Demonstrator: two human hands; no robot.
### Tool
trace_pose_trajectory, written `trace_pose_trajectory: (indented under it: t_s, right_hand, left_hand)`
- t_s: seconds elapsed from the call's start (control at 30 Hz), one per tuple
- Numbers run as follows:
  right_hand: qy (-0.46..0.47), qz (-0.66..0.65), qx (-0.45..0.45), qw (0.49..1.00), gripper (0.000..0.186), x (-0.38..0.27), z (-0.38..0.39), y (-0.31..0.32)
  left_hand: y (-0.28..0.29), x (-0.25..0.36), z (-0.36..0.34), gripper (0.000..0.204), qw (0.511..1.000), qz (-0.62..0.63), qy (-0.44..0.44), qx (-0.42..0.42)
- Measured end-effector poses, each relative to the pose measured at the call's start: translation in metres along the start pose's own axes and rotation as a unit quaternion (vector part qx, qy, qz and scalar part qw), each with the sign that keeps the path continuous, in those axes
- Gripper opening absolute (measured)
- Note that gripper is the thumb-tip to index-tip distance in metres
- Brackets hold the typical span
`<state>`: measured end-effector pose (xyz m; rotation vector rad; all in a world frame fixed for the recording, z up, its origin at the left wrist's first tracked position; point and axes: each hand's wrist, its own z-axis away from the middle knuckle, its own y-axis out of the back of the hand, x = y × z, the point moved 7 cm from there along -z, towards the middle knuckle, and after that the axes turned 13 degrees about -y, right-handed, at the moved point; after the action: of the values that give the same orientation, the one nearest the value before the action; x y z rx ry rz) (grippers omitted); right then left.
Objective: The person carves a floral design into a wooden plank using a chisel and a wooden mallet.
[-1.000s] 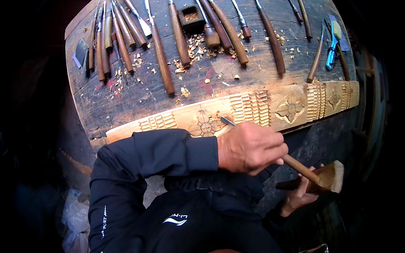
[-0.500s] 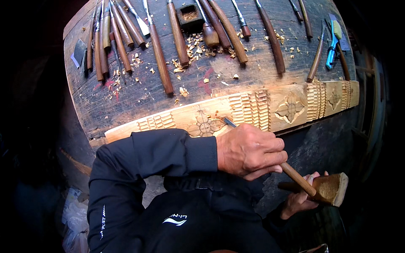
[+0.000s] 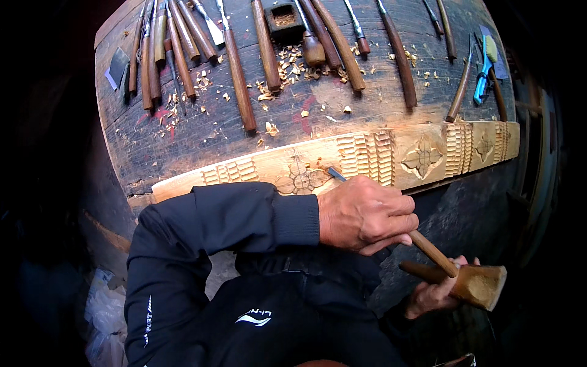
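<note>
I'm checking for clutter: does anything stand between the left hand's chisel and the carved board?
Nothing visible: the left hand holds the chisel, its tip apparently on the board, wood chips beside it.

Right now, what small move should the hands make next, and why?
Perhaps tap lightly with the mallet: the right hand holds it near the handle end of the chisel in the left hand, its blade beside the flower pattern.
</note>
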<state>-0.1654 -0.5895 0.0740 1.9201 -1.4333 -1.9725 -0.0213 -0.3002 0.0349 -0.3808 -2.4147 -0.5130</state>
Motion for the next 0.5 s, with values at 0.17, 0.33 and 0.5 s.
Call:
trace_pose_trajectory:
  t_s: [0.17,0.33,0.5]
  right_hand:
    - [0.057,0.133,0.003,0.989,0.063,0.000,0.003,-0.012]
    - [-0.005,0.043,-0.017,0.999,0.054,0.019,0.004,-0.008]
    - [-0.039,0.033,-0.006,0.999,0.051,0.012,-0.007,-0.012]
  left_hand:
    - [0.001,-0.001,0.001,0.019,1.000,-0.003,0.016,-0.003]
    - [0.002,-0.004,0.003,0.019,0.999,-0.019,0.029,-0.007]
    - [0.004,-0.004,0.001,0.020,0.999,-0.032,0.034,0.006]
